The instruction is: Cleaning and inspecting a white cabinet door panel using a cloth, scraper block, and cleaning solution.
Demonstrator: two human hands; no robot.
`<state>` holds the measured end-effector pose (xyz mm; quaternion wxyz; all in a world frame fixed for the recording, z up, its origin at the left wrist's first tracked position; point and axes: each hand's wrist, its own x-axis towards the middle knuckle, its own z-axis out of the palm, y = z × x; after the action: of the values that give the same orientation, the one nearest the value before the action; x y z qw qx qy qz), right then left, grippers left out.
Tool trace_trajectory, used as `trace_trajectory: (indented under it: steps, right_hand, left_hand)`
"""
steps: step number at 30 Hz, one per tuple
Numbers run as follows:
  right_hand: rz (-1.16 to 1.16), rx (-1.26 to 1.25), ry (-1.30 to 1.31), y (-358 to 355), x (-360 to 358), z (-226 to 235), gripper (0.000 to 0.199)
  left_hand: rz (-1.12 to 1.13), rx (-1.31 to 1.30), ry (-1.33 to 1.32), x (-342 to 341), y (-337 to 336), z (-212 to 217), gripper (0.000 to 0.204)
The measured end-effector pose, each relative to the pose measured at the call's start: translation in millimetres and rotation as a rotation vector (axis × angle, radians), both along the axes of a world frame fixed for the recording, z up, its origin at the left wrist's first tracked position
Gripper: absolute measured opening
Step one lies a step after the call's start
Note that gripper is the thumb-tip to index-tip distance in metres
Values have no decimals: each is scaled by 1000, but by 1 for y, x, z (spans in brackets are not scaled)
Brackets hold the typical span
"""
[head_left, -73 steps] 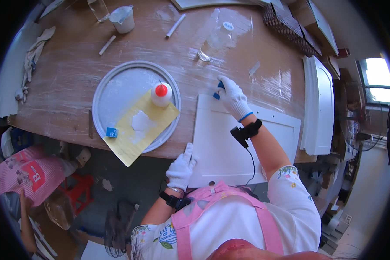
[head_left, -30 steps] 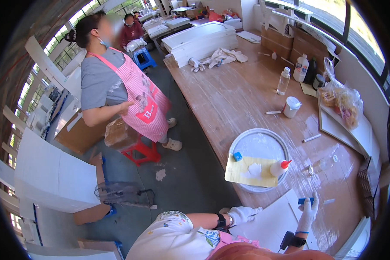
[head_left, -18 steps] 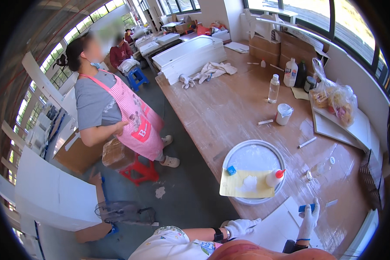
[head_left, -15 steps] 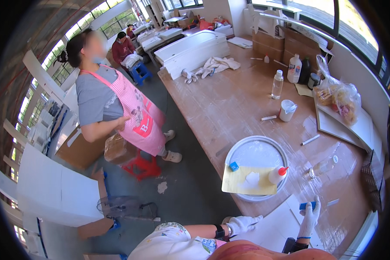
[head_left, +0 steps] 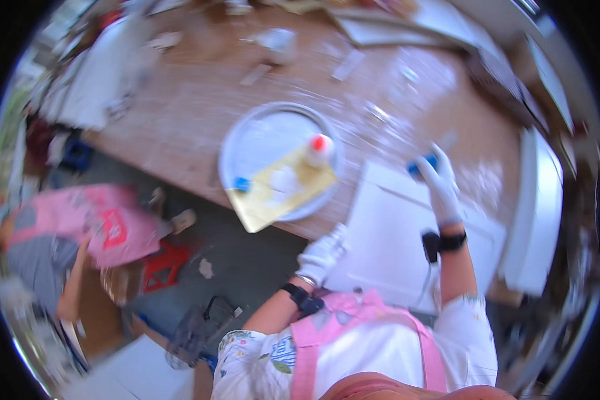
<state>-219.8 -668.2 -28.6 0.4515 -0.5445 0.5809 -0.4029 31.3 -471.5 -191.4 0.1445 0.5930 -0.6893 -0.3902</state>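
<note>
Blue block [head_left: 419, 167] — in right hand [head_left: 441, 185].

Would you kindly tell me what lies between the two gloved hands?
In the head view, the white panel lies between the left hand and the right hand, which grips a blue block.

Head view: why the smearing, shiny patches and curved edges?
Head view: blur, probably from camera motion, smears the white cup and softens the blue block in the right hand; head view: glare whitens the tabletop in patches; head view: the fisheye lens bends straight edges near the rim.
</note>
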Motion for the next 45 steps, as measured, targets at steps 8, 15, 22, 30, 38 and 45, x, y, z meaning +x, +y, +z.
trace_trajectory:
  steps: [8, 15, 22, 30, 38, 45]
  right_hand:
    - [-93, 123, 614, 2, -65, -30, 49]
    - [-61, 99, 714, 0, -55, -46, 46]
    - [-19, 109, 843, -13, -36, -62, 45]
    - [50, 123, 747, -26, -15, -64, 43]
    - [82, 76, 785, -33, 22, -66, 42]
    - [94, 77, 800, -29, -3, -65, 43]
  left_hand:
    - [118, 72, 140, -8, -10, 44, 59]
    - [128, 191, 149, -9, -11, 53, 61]
    - [115, 150, 140, -8, -11, 54, 62]
    - [123, 15, 145, -8, -7, 38, 61]
    - [105, 182, 135, -7, -13, 50, 61]
    - [119, 239, 114, -4, -14, 52, 62]
